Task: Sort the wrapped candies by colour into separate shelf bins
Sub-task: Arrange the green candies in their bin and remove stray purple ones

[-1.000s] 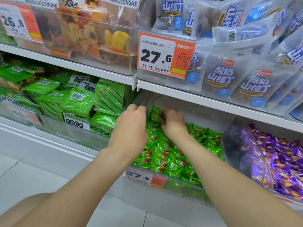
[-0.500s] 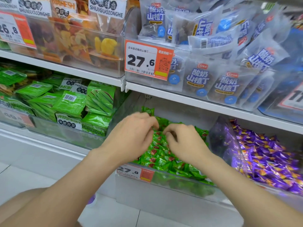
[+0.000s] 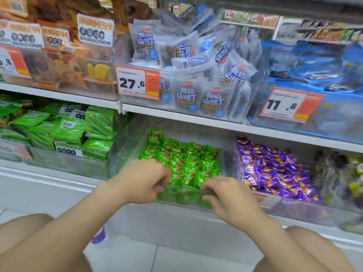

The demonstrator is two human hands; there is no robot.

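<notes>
Rightward, purple candies (image 3: 275, 169) lie just beside green candies (image 3: 184, 160).

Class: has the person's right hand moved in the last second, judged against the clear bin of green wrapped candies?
Yes. The right hand has pulled from the back of the clear plastic candy bin to its front rim, towards the person.

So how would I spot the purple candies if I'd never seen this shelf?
Find the orange 11.8 price tag on the upper shelf. Just below it, on the lower shelf, a clear bin holds the purple candies. Their purple-and-yellow wrappers stand out from the green candies to the left.
</notes>
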